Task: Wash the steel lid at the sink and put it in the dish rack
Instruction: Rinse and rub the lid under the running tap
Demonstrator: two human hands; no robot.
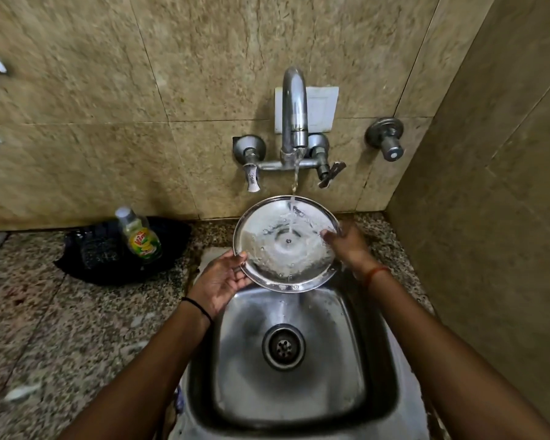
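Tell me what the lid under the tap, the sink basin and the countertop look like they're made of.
Steel lid: polished metal, likely stainless steel, mirror-bright under the water. Sink: the same kind of metal with a duller brushed look and soft reflections. Countertop: speckled grey-brown stone, probably granite, with a slight sheen.

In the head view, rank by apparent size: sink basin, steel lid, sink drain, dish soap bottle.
Largest to smallest as they look:
1. sink basin
2. steel lid
3. sink drain and dish soap bottle: too alike to rank, and the bottle sits farther from the camera.
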